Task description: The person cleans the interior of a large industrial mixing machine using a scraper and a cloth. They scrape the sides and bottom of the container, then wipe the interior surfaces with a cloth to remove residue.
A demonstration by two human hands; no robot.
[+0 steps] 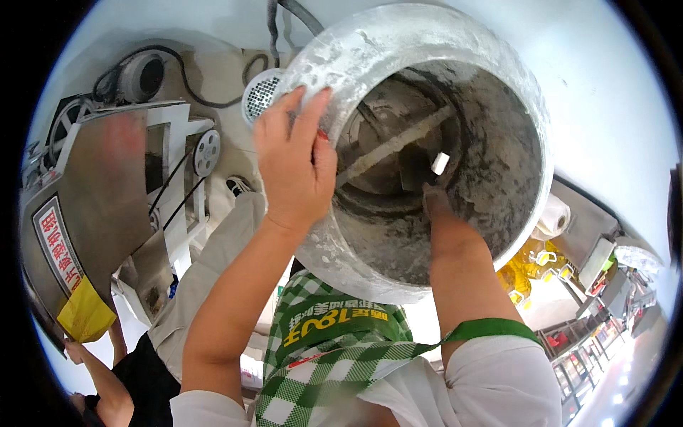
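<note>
A large metal drum (416, 32), its rim dusted with pale powder, stands before me with its round mouth facing up. My left hand (296, 160) rests on the drum's left rim with the fingers spread. My right arm reaches down inside, where my right hand (436, 200) is in shadow and its fingers are hard to make out. Just beyond it shows a small white block-like piece (440, 164); whether I hold it is unclear. A pale bar (397, 144) crosses the lower inside of the drum. Dark residue marks the inner wall.
At left stands a metal machine (101, 187) with pulleys and belts. A co-worker's hand (76, 351) is by a yellow piece (86, 312) at its lower edge. A motor (141, 77) and cables lie behind. To the right are bottles of yellow oil (525, 267) and a paper roll (555, 216).
</note>
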